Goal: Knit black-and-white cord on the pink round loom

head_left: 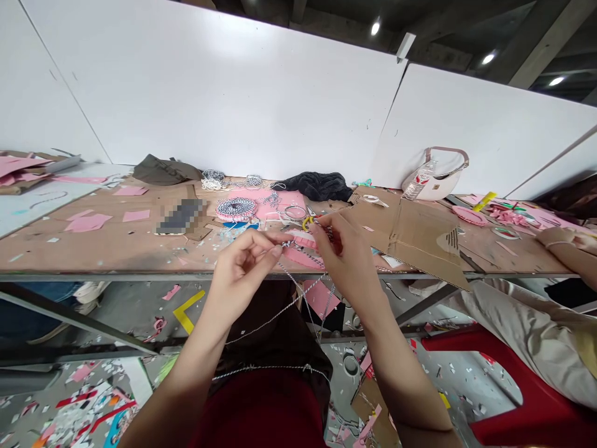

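Between my hands, above the table's front edge, is a small pink piece with a pale rim (pixel 304 239). My left hand (pixel 242 267) is closed, thumb and finger pinching black-and-white cord (pixel 288 244) at the left end of this piece. At its right side my right hand (pixel 347 252) is closed too, fingertips together, with patterned cord showing between the fingers. Its exact grip is partly hidden. Loose strands of the cord hang below both hands and cross over my lap. Just beyond the right fingertips lie scissors with yellow handles (pixel 308 222).
A round cord-wrapped piece (pixel 237 209), a phone (pixel 181 216), a dark cap (pixel 165 170) and black cloth (pixel 318 186) lie on the table. To the right are cardboard (pixel 410 227), a bottle (pixel 418 180), a white bag (pixel 441 185) and another person's arm (pixel 566 249). Scraps litter the floor.
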Tool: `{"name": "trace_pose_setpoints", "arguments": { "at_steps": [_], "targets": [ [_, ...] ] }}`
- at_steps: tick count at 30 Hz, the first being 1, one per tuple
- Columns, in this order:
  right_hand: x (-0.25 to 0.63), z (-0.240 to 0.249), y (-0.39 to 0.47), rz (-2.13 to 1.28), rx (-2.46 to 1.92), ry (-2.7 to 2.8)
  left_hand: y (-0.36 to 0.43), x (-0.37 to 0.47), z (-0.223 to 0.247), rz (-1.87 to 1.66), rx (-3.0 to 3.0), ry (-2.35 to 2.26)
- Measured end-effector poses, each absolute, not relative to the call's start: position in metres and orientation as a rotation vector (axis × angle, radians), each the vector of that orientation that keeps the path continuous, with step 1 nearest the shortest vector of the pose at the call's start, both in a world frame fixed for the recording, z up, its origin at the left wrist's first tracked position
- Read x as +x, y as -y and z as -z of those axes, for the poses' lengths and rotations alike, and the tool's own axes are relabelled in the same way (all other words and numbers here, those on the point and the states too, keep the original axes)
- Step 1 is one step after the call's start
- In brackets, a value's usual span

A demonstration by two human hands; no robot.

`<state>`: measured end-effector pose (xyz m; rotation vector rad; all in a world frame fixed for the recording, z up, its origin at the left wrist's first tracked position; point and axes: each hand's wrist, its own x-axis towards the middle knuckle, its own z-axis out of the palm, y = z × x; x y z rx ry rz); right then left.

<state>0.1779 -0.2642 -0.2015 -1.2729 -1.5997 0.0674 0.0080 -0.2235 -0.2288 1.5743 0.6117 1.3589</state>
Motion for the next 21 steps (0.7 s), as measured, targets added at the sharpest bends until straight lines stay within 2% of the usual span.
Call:
{"name": "trace_pose_setpoints", "arguments": {
  "at_steps": [12, 21],
  "targets": [
    [0.174, 0.192, 0.269, -0.041, -1.256, 1.607, 0.222, 0.006, 0.226, -1.324, 1.425, -0.486],
    [0.165, 0.189, 0.270, 0.069, -1.247, 1.605, 0.235, 0.027, 0.234, -1.571, 1.679, -0.627]
  ]
}}
